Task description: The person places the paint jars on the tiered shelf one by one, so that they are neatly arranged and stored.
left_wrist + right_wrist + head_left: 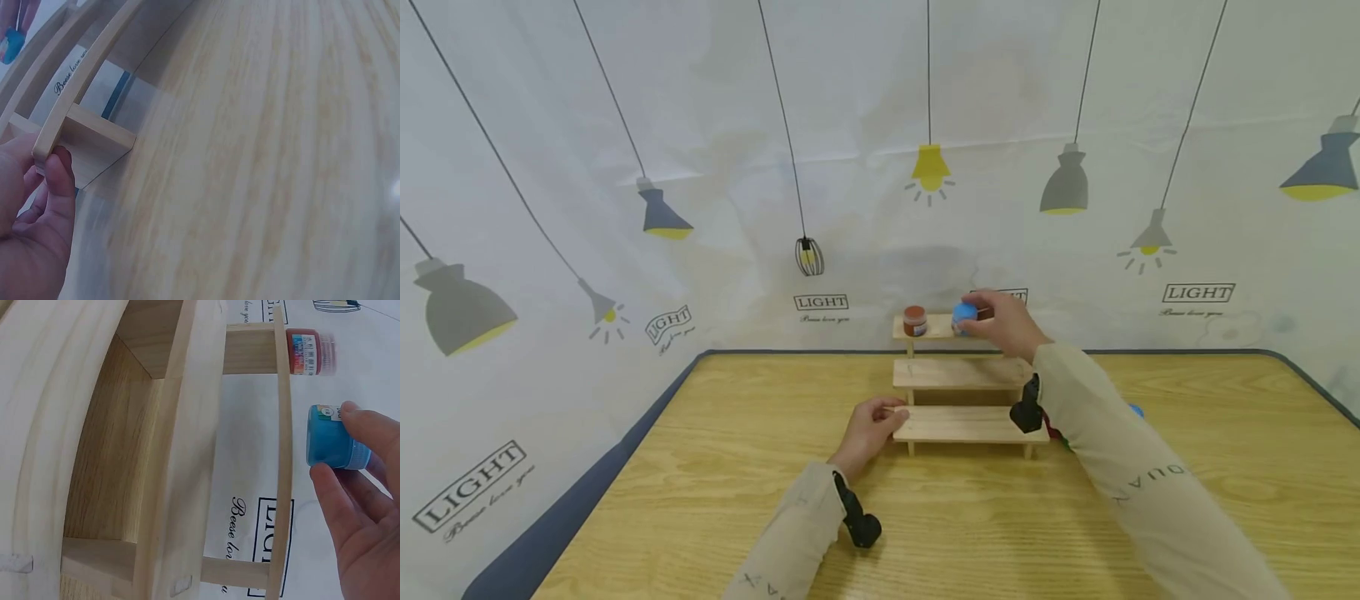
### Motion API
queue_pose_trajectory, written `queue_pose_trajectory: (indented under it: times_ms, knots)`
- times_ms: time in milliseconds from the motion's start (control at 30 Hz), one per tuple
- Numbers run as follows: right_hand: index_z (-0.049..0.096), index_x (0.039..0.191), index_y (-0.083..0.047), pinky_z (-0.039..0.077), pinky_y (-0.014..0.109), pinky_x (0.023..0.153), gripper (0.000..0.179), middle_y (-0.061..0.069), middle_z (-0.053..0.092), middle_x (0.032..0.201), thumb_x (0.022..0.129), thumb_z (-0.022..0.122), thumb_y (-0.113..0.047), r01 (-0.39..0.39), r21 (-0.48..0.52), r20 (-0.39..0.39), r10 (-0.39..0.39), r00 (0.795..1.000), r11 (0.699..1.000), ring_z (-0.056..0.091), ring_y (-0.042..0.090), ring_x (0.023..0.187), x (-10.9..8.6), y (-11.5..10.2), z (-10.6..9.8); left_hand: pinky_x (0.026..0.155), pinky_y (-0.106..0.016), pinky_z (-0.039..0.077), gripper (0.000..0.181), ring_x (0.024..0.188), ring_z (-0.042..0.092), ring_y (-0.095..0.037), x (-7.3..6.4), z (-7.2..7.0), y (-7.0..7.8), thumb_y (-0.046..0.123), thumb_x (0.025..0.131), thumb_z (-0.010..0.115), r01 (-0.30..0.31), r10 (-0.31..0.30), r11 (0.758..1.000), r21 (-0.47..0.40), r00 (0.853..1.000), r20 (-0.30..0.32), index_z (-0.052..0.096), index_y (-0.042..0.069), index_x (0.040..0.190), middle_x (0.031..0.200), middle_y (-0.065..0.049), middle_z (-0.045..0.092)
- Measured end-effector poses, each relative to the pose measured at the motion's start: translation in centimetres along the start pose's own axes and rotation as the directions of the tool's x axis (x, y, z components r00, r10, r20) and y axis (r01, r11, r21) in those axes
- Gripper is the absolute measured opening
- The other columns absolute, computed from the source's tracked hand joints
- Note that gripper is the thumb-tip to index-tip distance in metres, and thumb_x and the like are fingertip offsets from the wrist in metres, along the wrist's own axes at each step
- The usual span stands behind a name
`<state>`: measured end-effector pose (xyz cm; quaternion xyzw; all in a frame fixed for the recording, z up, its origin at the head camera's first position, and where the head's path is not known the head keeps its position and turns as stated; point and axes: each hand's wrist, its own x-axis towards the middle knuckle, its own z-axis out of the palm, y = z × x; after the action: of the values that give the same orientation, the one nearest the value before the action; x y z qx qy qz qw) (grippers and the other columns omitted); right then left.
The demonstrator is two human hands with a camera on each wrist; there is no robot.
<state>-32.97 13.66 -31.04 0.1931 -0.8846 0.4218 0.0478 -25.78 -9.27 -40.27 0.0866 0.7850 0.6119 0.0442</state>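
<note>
A three-step wooden stand (966, 423) rises toward the patterned backdrop. My left hand (867, 432) pinches the left end of its lowest board between thumb and fingers, as the left wrist view also shows. On the top board's left end sits a small jar of reddish-brown paint (914, 321) with a clear lid. To the right of it, my right hand (1007, 323) grips a blue paint jar (328, 440) between thumb and fingers. A narrow gap separates that jar's base from the top board (284, 437) in the right wrist view.
Right of the stand, partly behind my right sleeve (1120, 433), a blue object (1137, 411) and some red and green bits show on the wooden table (760, 408). Behind the table hangs a white cloth (865, 100) printed with lamps.
</note>
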Motion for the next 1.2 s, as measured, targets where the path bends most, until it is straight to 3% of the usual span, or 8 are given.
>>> queue_pose_trajectory:
  times_ms: [367, 1033, 1200]
  knots:
    - [0.046, 0.122, 0.006, 0.044, 0.042, 0.081, 0.043, 0.021, 0.051, 0.113, 0.085, 0.060, -0.010, -0.004, 0.024, -0.028, 0.005, 1.000, 1.000, 0.051, 0.032, 0.100, 0.8, -0.2, 1.3, 0.056, -0.033, 0.045, 0.025, 0.058, 0.047, -0.014, -0.1, 0.0, 0.1, 0.009, 0.088, 0.055, -0.022, 0.022, 1.000, 0.017, 1.000, 0.011, 0.057, -0.008, 0.106, 0.077, -0.012, 0.057]
    - [0.049, 0.117, 0.001, 0.045, 0.042, 0.079, 0.040, 0.020, 0.052, 0.110, 0.083, 0.063, -0.016, -0.034, 0.051, -0.034, 0.035, 0.999, 0.998, 0.053, 0.032, 0.099, 1.1, 0.9, 1.2, 0.056, -0.032, 0.044, 0.026, 0.058, 0.047, -0.014, 0.1, -0.1, -0.2, 0.010, 0.089, 0.054, -0.005, 0.005, 1.000, 0.009, 1.000, 0.002, 0.057, -0.007, 0.108, 0.076, -0.012, 0.058]
    - [0.048, 0.116, 0.001, 0.045, 0.043, 0.080, 0.040, 0.020, 0.051, 0.110, 0.083, 0.064, -0.016, -0.037, 0.078, -0.036, 0.040, 0.999, 0.996, 0.052, 0.032, 0.100, 1.2, 1.4, 1.2, 0.054, -0.030, 0.043, 0.026, 0.057, 0.047, -0.013, 1.0, 0.0, -1.6, 0.013, 0.088, 0.056, -0.005, 0.005, 1.000, -0.004, 1.000, -0.003, 0.059, -0.005, 0.107, 0.074, -0.009, 0.057]
